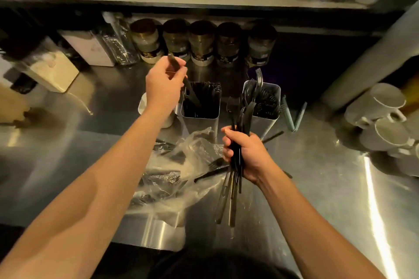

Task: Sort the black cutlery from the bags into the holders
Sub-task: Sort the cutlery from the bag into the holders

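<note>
My left hand (163, 85) pinches a single black piece of cutlery (191, 93) by its handle, its lower end pointing down into the left steel holder (199, 118), which is full of black cutlery. My right hand (246, 154) grips a bundle of black forks (235, 142), tines up, handles hanging below my fist. This bundle sits just in front of the right steel holder (268, 121), which holds black spoons and forks. Crumpled clear plastic bags (172, 179) with more black cutlery lie on the steel counter (317, 176) between my arms.
A row of dark-lidded jars (201, 43) lines the back under a shelf. White mugs (381, 118) are stacked at the right. Two green pens (293, 115) lie beside the right holder. A white cup (144, 106) stands left of the left holder; boxes sit far left.
</note>
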Demonstrator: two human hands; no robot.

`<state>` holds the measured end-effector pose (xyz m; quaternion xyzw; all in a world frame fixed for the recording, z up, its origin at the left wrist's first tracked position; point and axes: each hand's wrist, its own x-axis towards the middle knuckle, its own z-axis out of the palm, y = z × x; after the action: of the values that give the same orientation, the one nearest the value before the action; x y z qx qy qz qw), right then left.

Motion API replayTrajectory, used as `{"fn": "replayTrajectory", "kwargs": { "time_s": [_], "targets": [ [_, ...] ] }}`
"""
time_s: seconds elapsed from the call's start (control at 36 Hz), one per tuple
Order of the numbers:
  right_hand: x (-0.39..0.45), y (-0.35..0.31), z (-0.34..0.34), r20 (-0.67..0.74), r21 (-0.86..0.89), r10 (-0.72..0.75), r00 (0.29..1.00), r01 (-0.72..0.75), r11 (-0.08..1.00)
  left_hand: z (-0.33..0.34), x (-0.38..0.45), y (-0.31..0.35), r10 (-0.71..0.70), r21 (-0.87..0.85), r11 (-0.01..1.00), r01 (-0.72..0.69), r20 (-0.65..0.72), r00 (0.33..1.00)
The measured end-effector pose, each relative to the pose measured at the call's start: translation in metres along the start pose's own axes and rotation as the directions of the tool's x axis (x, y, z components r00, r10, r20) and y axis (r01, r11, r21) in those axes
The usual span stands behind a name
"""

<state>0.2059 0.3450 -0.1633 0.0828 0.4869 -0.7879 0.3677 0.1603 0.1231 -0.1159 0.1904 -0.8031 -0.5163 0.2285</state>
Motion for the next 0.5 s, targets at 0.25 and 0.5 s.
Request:
{"fn": "replayTrajectory", "kwargs": {
  "time_s": [0.25,0.5],
  "targets": [
    [-0.009,-0.002,0.004,0.232,0.144,-0.018,0.973,-0.016,0.989,0.021,-0.019,-0.010,0.166,0.316,0.929,-0.194,0.113,0.980],
    [-0.014,0.001,0.016,0.267,0.098,-0.015,0.964,-0.011,0.995,0.027,-0.059,0.015,-0.307,-0.063,0.899,0.434,0.618,0.724]
  ]
}}
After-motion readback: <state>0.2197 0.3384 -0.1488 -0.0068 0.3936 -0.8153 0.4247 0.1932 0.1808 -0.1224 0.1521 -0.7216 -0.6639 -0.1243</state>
